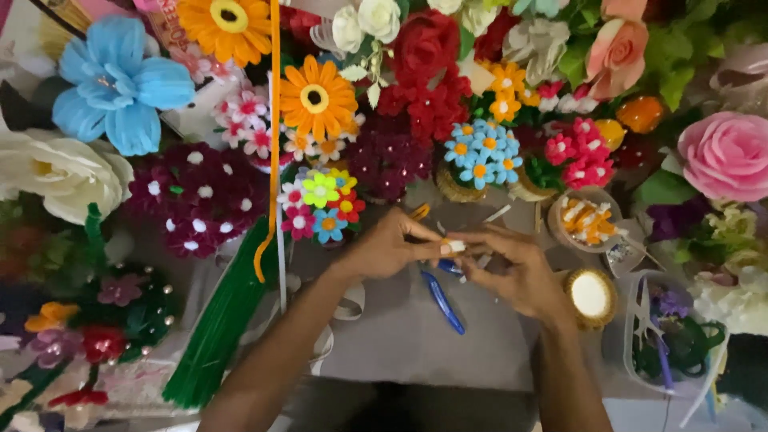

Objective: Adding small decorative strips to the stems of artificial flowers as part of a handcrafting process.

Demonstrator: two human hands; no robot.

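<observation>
Two forearms, nearest the camera, rising to meet mid-tabletop [400, 336]. Left hand [388, 248] and right hand [520, 276], fingertips together, both pinching one small white piece [456, 246]. One blue pen-like tool [442, 302] lying beneath them. One green stem bundle [216, 328] at left. Two round tubs [590, 298] at right; craft flowers crowd beyond.

A big blue flower [118, 84] lies far left, an orange daisy [318, 98] far centre, a pink rose [726, 155] right, and a green stem bundle [216, 328] near left on the bench [408, 336].
</observation>
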